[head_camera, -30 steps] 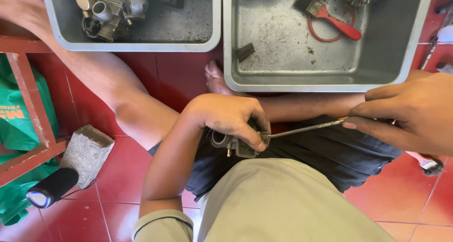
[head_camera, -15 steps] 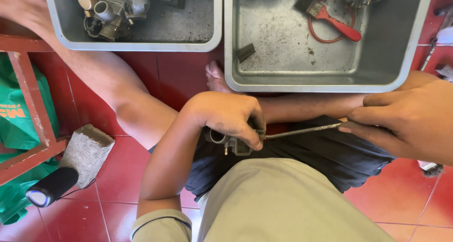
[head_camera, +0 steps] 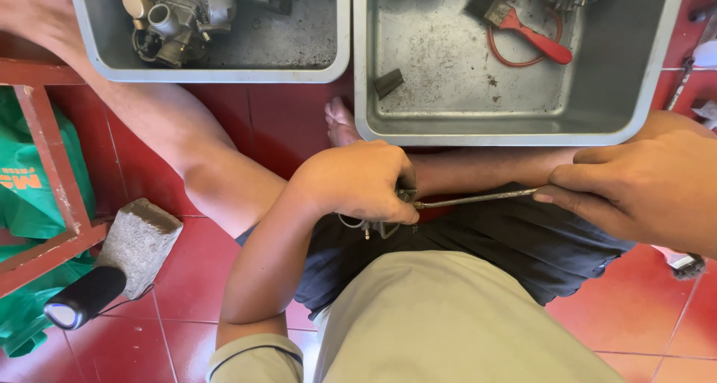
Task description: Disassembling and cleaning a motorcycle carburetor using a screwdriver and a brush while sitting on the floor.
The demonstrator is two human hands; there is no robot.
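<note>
Head view, frame centre: left hand (head_camera: 358,181) fingers clamp a small metal part (head_camera: 377,222) over the lap; right hand (head_camera: 642,189) fingers pinch a thin screwdriver shaft (head_camera: 474,198) entering it. Angled pressure may slip the tip into the palm.

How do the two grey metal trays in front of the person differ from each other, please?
The left tray holds a heap of metal engine parts; the right tray holds a red-handled brush and has much bare, stained floor. The right tray looks wider. Both are grey, rectangular and rest on the red tiled floor.
</note>
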